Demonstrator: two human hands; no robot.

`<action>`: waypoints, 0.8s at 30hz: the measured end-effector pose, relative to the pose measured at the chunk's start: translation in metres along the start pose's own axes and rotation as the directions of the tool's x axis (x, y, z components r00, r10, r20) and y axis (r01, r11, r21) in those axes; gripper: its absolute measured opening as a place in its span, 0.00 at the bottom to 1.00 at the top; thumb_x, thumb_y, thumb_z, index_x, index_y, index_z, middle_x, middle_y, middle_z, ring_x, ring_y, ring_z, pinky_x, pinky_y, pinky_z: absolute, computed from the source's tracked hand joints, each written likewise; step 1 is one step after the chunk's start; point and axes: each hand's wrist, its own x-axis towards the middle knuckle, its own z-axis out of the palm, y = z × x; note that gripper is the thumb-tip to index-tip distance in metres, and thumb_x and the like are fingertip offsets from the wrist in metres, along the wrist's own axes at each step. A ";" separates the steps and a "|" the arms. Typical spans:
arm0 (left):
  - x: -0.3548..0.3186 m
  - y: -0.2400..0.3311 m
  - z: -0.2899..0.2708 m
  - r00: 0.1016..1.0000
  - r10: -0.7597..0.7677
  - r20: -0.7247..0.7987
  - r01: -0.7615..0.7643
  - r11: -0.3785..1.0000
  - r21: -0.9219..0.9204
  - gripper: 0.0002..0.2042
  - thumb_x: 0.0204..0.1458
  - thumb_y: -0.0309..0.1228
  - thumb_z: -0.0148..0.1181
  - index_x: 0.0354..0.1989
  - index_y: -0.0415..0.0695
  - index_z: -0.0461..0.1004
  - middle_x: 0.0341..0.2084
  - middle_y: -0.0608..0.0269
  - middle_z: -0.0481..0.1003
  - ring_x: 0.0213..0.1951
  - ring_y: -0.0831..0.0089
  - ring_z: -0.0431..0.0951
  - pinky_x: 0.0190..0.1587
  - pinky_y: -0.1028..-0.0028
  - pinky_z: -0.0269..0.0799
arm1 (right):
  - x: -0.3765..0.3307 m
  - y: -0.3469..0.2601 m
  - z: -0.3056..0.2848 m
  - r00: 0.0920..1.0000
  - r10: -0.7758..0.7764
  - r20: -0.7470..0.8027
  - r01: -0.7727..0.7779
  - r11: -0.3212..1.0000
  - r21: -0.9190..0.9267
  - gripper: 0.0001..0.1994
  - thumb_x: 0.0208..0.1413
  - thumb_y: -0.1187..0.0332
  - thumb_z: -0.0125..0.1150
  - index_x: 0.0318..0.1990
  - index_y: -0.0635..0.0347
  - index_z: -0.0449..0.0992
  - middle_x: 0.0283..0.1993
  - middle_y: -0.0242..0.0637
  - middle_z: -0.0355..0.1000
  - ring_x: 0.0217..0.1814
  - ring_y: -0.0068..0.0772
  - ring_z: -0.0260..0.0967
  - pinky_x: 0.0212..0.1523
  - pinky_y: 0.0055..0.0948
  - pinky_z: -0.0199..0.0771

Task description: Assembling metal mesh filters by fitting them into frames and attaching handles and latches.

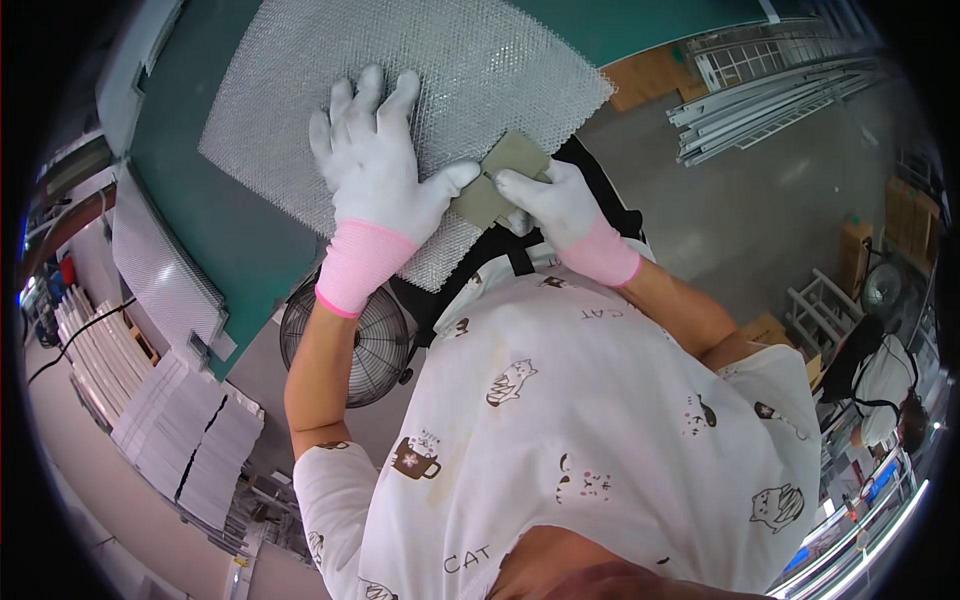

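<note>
- Clearly, the mesh panel is silvery and finely woven, with a close diamond-like texture, glints across its surface and slightly ragged edges.
- The olive-grey piece is flat, matt and straight-sided, with a small break in its outline midway along — whether it is one folded piece or two, I cannot tell.
- The panel lies on the green table, its near corner reaching past the table's edge toward the wearer's body.
- The left grip, white-gloved with a pink cuff, is pressed palm down on the panel, fingers spread and pointing away; its thumb stretches right to the olive-grey piece's left side.
- The right grip, gloved likewise, pinches the olive-grey piece — thumb on top, the other fingers partly hidden behind and below.
- The olive-grey piece sits at the panel's near right edge, between the two thumbs; how it meets the mesh underneath is hidden.
</note>
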 end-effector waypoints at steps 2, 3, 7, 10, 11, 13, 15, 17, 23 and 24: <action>-0.003 -0.001 0.001 1.000 0.012 -0.013 -0.012 1.000 -0.009 0.43 0.34 0.53 0.68 0.59 0.45 0.61 0.59 0.45 0.58 0.63 0.45 0.52 0.63 0.46 0.38 | -0.002 -0.004 0.001 1.000 -0.016 0.013 0.016 1.000 -0.010 0.10 0.54 0.67 0.57 0.37 0.66 0.76 0.24 0.29 0.70 0.19 0.14 0.62 0.22 0.17 0.63; -0.003 -0.002 0.002 0.999 0.019 -0.031 -0.020 1.000 -0.016 0.43 0.34 0.53 0.68 0.59 0.45 0.61 0.58 0.45 0.58 0.63 0.45 0.52 0.63 0.46 0.38 | -0.003 -0.006 0.002 1.000 0.015 -0.009 -0.015 0.999 -0.034 0.10 0.54 0.67 0.57 0.37 0.65 0.76 0.24 0.29 0.70 0.19 0.14 0.62 0.22 0.17 0.63; -0.003 -0.002 0.004 1.000 0.008 -0.014 -0.009 1.000 -0.023 0.42 0.35 0.53 0.67 0.59 0.45 0.61 0.58 0.44 0.59 0.62 0.45 0.52 0.63 0.47 0.38 | -0.004 -0.004 0.005 0.997 0.049 -0.064 -0.052 0.998 -0.034 0.10 0.55 0.66 0.56 0.37 0.65 0.76 0.24 0.28 0.69 0.20 0.14 0.62 0.22 0.17 0.62; -0.002 -0.001 0.003 1.000 0.017 -0.022 -0.018 1.000 -0.024 0.42 0.35 0.53 0.67 0.59 0.44 0.61 0.57 0.44 0.59 0.62 0.45 0.52 0.63 0.47 0.39 | -0.002 0.001 0.005 0.998 -0.001 -0.058 0.003 1.000 0.029 0.11 0.55 0.65 0.56 0.37 0.65 0.76 0.25 0.29 0.69 0.20 0.14 0.61 0.22 0.17 0.61; -0.001 0.000 0.002 0.999 0.021 -0.028 -0.022 1.000 -0.018 0.42 0.36 0.53 0.66 0.59 0.44 0.61 0.57 0.44 0.60 0.62 0.44 0.52 0.63 0.46 0.39 | 0.001 0.004 0.002 0.998 0.002 -0.060 0.000 1.000 0.027 0.11 0.55 0.65 0.56 0.37 0.65 0.76 0.25 0.29 0.69 0.20 0.14 0.61 0.22 0.17 0.61; -0.001 0.000 0.002 0.999 0.026 -0.031 -0.027 1.000 -0.014 0.42 0.36 0.54 0.66 0.59 0.44 0.61 0.57 0.44 0.60 0.62 0.44 0.52 0.63 0.46 0.39 | 0.008 0.010 -0.005 0.998 -0.005 0.064 0.002 0.999 0.046 0.11 0.55 0.64 0.56 0.37 0.65 0.75 0.25 0.28 0.69 0.21 0.15 0.61 0.23 0.18 0.61; -0.001 -0.001 0.002 0.999 0.019 -0.036 -0.019 1.000 0.012 0.41 0.35 0.54 0.67 0.57 0.42 0.63 0.56 0.44 0.61 0.61 0.44 0.54 0.62 0.46 0.40 | 0.007 0.007 -0.005 0.998 0.002 0.068 -0.003 1.000 0.010 0.11 0.56 0.64 0.56 0.37 0.65 0.75 0.26 0.28 0.69 0.21 0.15 0.61 0.23 0.18 0.61; 0.003 0.002 0.006 0.997 -0.014 -0.070 0.013 1.000 -0.008 0.40 0.35 0.54 0.67 0.55 0.42 0.64 0.55 0.44 0.61 0.61 0.45 0.54 0.62 0.47 0.41 | 0.007 0.006 -0.003 0.997 0.010 0.078 -0.008 1.000 -0.027 0.11 0.56 0.64 0.56 0.38 0.65 0.75 0.26 0.28 0.69 0.21 0.15 0.61 0.23 0.18 0.61; 0.010 0.014 0.006 0.983 -0.115 -0.144 0.107 0.992 -0.066 0.38 0.32 0.53 0.69 0.50 0.40 0.68 0.53 0.43 0.64 0.60 0.45 0.56 0.62 0.47 0.42 | 0.009 0.012 -0.008 0.996 0.004 0.091 -0.011 0.997 0.074 0.11 0.56 0.65 0.56 0.38 0.64 0.75 0.26 0.28 0.70 0.22 0.14 0.62 0.24 0.18 0.61; 0.010 0.015 0.006 0.980 -0.133 -0.146 0.124 0.990 -0.070 0.37 0.31 0.52 0.69 0.49 0.40 0.69 0.53 0.43 0.64 0.60 0.45 0.56 0.62 0.47 0.42 | 0.008 0.009 -0.006 0.997 0.006 0.074 -0.009 0.999 0.046 0.10 0.56 0.65 0.56 0.38 0.64 0.75 0.26 0.28 0.70 0.22 0.15 0.62 0.24 0.18 0.61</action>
